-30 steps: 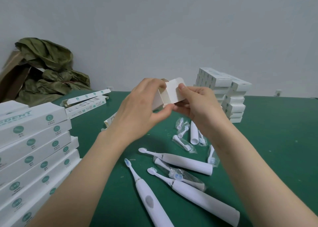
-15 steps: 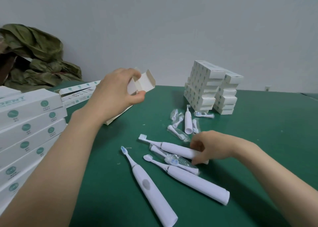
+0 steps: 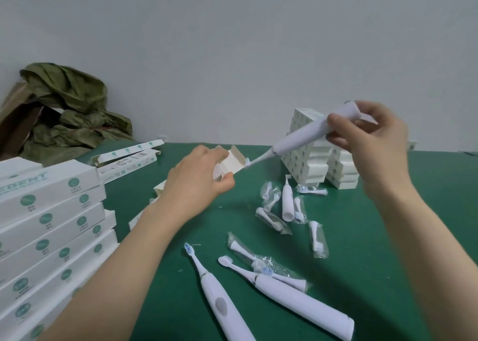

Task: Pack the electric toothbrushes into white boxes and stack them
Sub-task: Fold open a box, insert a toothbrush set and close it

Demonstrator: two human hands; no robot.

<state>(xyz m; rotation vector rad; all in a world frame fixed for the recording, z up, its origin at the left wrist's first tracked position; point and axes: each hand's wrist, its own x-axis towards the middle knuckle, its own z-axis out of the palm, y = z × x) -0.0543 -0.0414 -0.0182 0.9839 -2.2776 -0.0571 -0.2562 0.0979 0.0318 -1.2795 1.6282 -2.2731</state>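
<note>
At my far left, a stack of long white cardboard boxes with green round logos (image 3: 51, 224) runs off the frame edge, so I can't see its full extent. Behind it sits crumpled olive-green wrapping (image 3: 72, 103), partly covering something brown that I can't identify.

My left hand (image 3: 196, 183) has its fingers and thumb curled round a small white cardboard box with an open end flap (image 3: 234, 159). The hand hides most of the box's body, and only the open mouth and flaps show, facing right.

The white electric toothbrush (image 3: 305, 136) is up in the air above the green table (image 3: 388, 237). Its long axis slants, with the brush head low and to the left at the box's mouth and the butt end high and to the right. The bristle tip is blurred, so I can't tell whether it is inside the box.

My right hand (image 3: 372, 144) pinches the handle near its butt end, with the fingers wrapped over it.

Behind the toothbrush, a stack of small white boxes (image 3: 310, 165) is partly covered by the toothbrush and hand. Nearer to me, two more white toothbrushes (image 3: 219, 302) lie flat with their heads pointing away and to the left, among clear-bagged brush heads (image 3: 318, 240).
</note>
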